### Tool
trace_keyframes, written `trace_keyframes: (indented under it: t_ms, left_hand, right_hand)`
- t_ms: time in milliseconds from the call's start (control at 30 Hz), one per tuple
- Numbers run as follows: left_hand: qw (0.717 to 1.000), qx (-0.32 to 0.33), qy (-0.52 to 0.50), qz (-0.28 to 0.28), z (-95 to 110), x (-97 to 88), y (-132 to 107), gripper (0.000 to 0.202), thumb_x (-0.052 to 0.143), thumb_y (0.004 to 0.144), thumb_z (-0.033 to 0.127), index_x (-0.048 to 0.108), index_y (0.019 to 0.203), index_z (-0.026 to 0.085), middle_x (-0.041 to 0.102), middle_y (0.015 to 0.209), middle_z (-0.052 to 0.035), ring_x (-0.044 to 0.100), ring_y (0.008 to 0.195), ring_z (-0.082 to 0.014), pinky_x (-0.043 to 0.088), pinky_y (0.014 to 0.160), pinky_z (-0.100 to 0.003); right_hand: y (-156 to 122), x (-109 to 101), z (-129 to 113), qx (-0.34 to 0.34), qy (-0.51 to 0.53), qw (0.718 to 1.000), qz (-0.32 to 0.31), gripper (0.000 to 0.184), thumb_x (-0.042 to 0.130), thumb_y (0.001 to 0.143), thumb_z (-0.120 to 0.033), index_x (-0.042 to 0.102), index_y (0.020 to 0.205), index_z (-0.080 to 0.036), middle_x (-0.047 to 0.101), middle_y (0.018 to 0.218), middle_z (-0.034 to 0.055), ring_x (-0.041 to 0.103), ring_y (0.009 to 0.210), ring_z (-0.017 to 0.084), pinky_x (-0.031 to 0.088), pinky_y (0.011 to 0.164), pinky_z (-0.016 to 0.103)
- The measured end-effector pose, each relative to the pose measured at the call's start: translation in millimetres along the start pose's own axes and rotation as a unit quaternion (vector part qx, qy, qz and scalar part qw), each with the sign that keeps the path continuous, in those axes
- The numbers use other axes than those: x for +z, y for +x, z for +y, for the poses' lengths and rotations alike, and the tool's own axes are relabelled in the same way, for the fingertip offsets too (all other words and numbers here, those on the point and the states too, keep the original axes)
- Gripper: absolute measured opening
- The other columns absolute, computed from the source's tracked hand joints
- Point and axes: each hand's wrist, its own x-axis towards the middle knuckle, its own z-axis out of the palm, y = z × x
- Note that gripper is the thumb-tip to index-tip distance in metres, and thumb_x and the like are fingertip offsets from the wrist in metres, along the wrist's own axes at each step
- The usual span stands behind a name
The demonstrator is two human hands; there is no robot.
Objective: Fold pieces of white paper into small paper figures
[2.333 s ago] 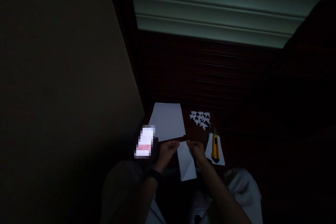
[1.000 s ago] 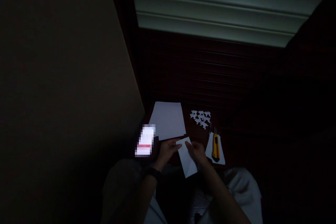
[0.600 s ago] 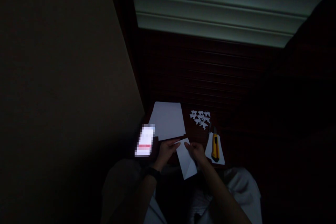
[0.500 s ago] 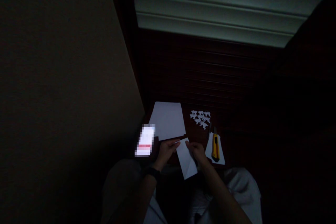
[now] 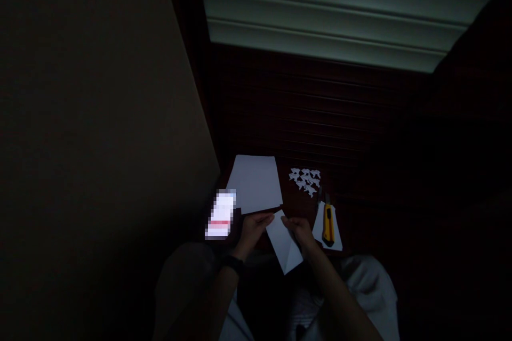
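A white sheet of paper with a slanting crease near its lower end is held between both hands, tilted over my lap. My left hand pinches its upper left edge, thumb on top. My right hand grips the upper right edge, also with the thumb on the face of the sheet. Beyond the hands lies a stack of white paper. To the right, a yellow utility knife rests on smaller white paper pieces.
Several small folded white paper figures lie grouped at the table's back right. A lit, pixelated phone is at the left, overlapping the stack's corner. A wall rises on the left, and a slatted panel stands ahead. The room is dim.
The held sheet has turned slightly, its lower end shifting to the right and its top a little to the left. Both hands keep their hold; the other things stay put.
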Motion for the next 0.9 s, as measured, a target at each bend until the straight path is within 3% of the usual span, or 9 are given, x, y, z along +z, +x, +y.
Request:
trace_keyframes:
  t_ms: [333,900]
  left_hand:
    - [0.999,0.023,0.002,0.031,-1.1,-1.4,0.3,0.032,0.065,0.064,0.037,0.069,0.084,0.012,0.069,0.084,-0.0103,0.062,0.076,-0.0227,0.047,0.065,-0.030]
    - [0.996,0.042,-0.020,0.072,-3.2,-1.1,0.8,0.028,0.066,0.064,0.034,0.069,0.082,0.013,0.068,0.084,-0.0098,0.062,0.080,-0.0233,0.046,0.070,-0.031]
  right_hand:
    - [-0.5,0.0,2.7,-0.025,0.026,0.999,-0.012,0.037,0.063,0.064,-0.047,0.055,0.053,-0.012,0.052,0.049,-0.0008,0.040,0.042,0.008,0.028,0.043,0.021]
    - [2.2,-3.6,7.5,-0.049,-0.047,0.998,-0.006,0.041,0.063,0.062,-0.049,0.052,0.047,-0.013,0.044,0.043,-0.0037,0.033,0.041,0.006,0.024,0.041,0.020]
